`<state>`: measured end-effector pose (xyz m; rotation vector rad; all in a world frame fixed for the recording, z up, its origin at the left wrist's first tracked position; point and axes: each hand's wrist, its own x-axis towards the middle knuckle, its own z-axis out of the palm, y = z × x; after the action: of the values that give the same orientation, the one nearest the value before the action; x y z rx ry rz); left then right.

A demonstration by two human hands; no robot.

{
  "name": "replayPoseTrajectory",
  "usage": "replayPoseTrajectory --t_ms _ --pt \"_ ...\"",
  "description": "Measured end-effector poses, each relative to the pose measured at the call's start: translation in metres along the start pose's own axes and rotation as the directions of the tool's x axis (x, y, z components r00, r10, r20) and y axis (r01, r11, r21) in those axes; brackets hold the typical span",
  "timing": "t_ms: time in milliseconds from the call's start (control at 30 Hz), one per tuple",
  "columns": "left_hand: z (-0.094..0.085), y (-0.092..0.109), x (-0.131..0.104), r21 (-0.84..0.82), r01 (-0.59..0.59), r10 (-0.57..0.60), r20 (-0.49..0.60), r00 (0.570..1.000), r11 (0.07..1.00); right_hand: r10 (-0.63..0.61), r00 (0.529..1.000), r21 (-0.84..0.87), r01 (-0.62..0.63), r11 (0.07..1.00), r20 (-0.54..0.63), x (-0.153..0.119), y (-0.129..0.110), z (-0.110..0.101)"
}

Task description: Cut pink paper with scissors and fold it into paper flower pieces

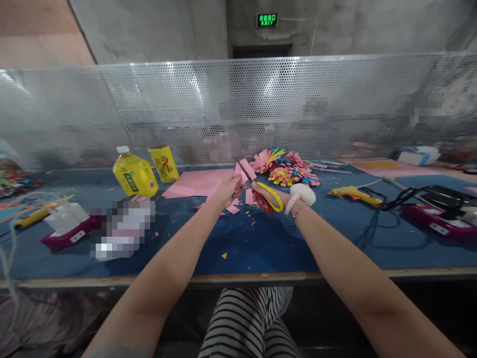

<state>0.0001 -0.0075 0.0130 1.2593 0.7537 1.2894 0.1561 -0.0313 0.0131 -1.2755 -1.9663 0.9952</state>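
Observation:
My left hand pinches a small pink paper piece above the middle of the table. Closed around the yellow and red handles of a pair of scissors is my right hand. The dark blades point up and left, against the pink piece. Larger pink sheets lie on the blue table just behind and left of my left hand. Smaller pink pieces lie under both hands. Behind my right hand sits a pile of fringed paper flowers in pink, yellow and blue.
A yellow bottle and yellow canister stand at the back left. Purple power strips lie left and right, with cables. A yellow glue gun lies on the right. A perforated metal screen rises behind the table.

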Motion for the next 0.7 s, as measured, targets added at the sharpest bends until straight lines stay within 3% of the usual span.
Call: replayPoseTrajectory --t_ms 367,700 --pt "0.004 0.004 -0.005 -0.029 0.061 -0.058 0.093 0.994 0.998 0.018 1.0 -0.001 -0.018 1.0 -0.017 -0.006 0.001 -0.005" --pt "0.0 0.004 -0.002 -0.09 0.081 -0.069 0.124 0.99 0.993 0.061 0.998 -0.088 -0.063 0.994 -0.03 0.011 -0.002 -0.002"
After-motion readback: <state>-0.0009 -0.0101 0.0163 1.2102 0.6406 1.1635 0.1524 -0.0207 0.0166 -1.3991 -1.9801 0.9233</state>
